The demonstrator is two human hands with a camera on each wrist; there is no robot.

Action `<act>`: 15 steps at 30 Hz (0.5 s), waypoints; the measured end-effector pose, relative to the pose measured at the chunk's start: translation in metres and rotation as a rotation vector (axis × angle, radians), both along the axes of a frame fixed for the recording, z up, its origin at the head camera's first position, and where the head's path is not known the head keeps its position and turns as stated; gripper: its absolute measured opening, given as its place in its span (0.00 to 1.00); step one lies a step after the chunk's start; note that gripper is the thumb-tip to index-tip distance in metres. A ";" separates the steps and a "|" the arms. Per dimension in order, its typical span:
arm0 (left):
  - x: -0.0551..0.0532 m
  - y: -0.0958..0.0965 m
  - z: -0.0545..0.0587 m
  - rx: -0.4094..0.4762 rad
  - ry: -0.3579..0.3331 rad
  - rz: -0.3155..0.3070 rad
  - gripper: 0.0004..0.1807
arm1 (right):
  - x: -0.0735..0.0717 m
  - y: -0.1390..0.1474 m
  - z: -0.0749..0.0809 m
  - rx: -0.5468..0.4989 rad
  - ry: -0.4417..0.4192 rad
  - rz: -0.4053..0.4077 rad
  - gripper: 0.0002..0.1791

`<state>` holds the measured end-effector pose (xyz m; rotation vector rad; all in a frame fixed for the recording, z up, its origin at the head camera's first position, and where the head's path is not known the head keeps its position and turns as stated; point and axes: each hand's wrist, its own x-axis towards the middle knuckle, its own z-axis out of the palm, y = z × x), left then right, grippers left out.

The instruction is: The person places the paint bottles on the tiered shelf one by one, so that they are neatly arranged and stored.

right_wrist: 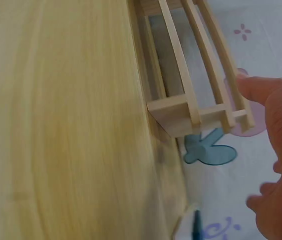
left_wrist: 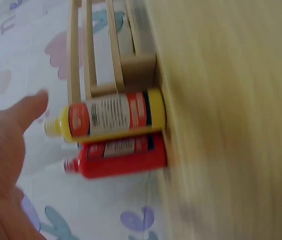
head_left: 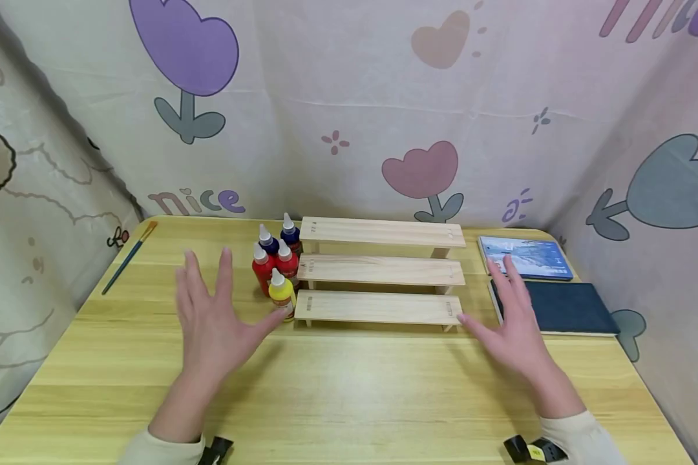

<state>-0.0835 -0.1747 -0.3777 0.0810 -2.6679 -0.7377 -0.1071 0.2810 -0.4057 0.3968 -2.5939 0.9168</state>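
A three-step wooden rack [head_left: 378,307] stands at the back middle of the table. Beside its left end are paint bottles with white nozzle caps: a yellow bottle [head_left: 280,292] in front, two red bottles [head_left: 262,271] behind it, and two dark blue bottles [head_left: 291,236] at the rear. My left hand [head_left: 215,329] hovers with fingers spread, its thumb near the yellow bottle; in the left wrist view the thumb is apart from that bottle [left_wrist: 113,117]. Fingers spread too, my right hand [head_left: 514,336] is held above the table by the rack's right end. Neither hand holds anything.
On the right lie a dark notebook [head_left: 564,309] and, behind it, a blue picture-covered book [head_left: 526,257]. A paintbrush [head_left: 129,258] rests near the table's left edge. Printed cloth [head_left: 326,77] hangs behind the table [head_left: 360,400] and at both sides.
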 end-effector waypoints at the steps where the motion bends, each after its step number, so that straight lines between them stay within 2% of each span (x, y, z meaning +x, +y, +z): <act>1: 0.001 0.003 0.000 0.066 0.013 -0.004 0.69 | -0.003 -0.002 -0.001 -0.048 -0.019 0.012 0.59; 4: 0.004 0.013 -0.002 0.253 0.038 -0.013 0.65 | -0.011 -0.007 -0.007 -0.224 -0.088 0.061 0.57; 7: 0.005 0.020 -0.002 0.387 0.047 -0.014 0.60 | -0.018 -0.010 -0.014 -0.413 -0.158 0.123 0.55; 12: 0.004 0.026 -0.005 0.599 0.016 -0.030 0.51 | -0.026 -0.010 -0.025 -0.686 -0.232 0.259 0.46; 15: 0.001 0.028 -0.009 0.706 -0.007 -0.062 0.45 | -0.030 -0.011 -0.030 -0.788 -0.270 0.326 0.40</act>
